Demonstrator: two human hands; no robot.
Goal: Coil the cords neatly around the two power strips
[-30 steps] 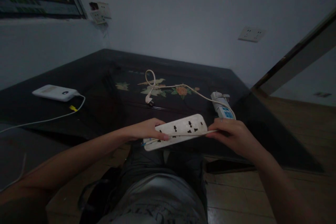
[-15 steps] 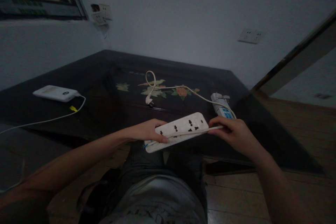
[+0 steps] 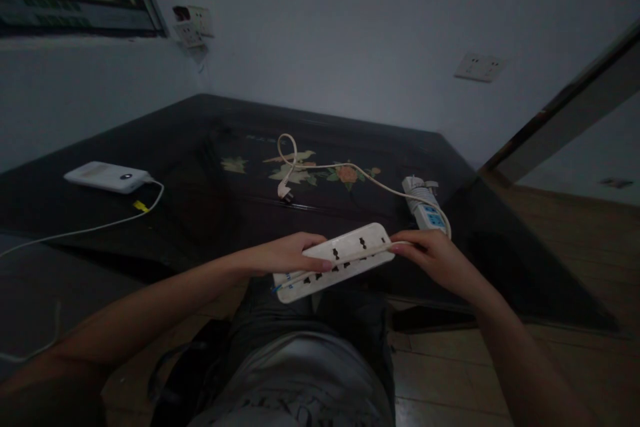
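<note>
A white power strip [image 3: 367,235] is held tilted over the near edge of the dark table. My left hand [image 3: 295,253] grips its left part, the thumb pressing the cable flat along the strip's face. At the strip's right end, my right hand [image 3: 425,250] pinches the white power cable [image 3: 350,165]. From there the cable loops back across the tabletop to its plug [image 3: 285,192], which lies near the middle. Just beyond my right hand rests a second power strip [image 3: 425,203] with blue sockets and its cord wound around it.
On the left of the table [image 3: 190,193] lies a white power bank-like device [image 3: 107,177] with a cable and a yellow tag [image 3: 141,206]. Wall sockets [image 3: 480,67] sit at the right, more sockets [image 3: 193,27] at the left corner. A dark bag [image 3: 193,373] is by my legs.
The strip has tipped and dropped slightly, showing more of its lower sockets. My left thumb has slid a little right along the cable; my right hand has come closer to the strip's end.
</note>
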